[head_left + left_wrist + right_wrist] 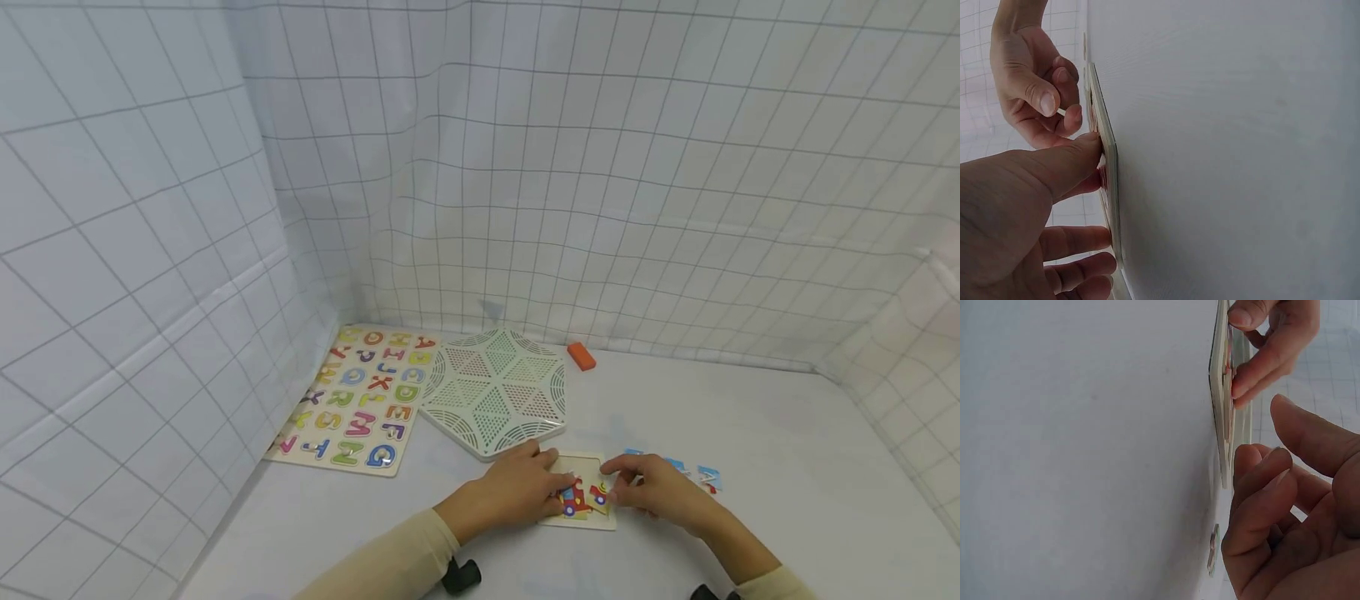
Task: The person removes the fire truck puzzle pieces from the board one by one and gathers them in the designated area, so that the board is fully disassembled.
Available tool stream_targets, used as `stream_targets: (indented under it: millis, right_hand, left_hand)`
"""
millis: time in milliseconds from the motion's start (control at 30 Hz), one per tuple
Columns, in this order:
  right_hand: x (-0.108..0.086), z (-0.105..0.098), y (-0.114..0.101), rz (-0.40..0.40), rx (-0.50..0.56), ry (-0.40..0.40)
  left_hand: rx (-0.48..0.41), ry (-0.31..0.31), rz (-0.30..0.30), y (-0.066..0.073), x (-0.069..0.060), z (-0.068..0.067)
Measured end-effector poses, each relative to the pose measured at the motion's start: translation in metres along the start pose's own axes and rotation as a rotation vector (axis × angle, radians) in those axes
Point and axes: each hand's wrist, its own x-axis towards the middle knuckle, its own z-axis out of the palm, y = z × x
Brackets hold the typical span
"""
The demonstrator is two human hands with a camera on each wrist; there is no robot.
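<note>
Picture puzzle looks only partly filled

In the lower centre of the frame, the puzzle tray (583, 464) lies on the tabletop (780, 442), red-patterned pieces (577, 490) low in it and one tilted piece (598, 497) at its right. The left hand (517, 485) rests on it, fingers extended; the right hand (662, 493), loosely curled beside that piece, apparently grips nothing. Bare space and loose blue pieces (708, 477) rightward suggest more remains.
</note>
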Motion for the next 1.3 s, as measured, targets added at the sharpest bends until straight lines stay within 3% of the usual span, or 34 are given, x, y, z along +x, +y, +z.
stream_targets:
  millis: [233,633,833,1033,1300]
  right_hand:
    - [0.007,0.012,-0.002,-0.051,-0.132,0.027]
    - [0.012,0.019,-0.012,-0.044,-0.258,0.049]
    - [0.011,0.019,-0.011,-0.013,-0.217,0.04]
    - [0.007,0.014,-0.007,-0.041,-0.142,0.014]
    - [-0.002,-0.011,-0.006,0.002,0.002,0.048]
  left_hand:
    - [0.01,0.018,0.022,-0.001,0.001,0.004]
    - [0.003,0.022,0.015,-0.003,0.001,0.004]
    - [0.004,0.023,0.016,-0.002,0.001,0.005]
    - [0.002,0.019,0.012,-0.001,0.001,0.005]
    - [0.016,0.015,0.024,0.0,0.001,0.002]
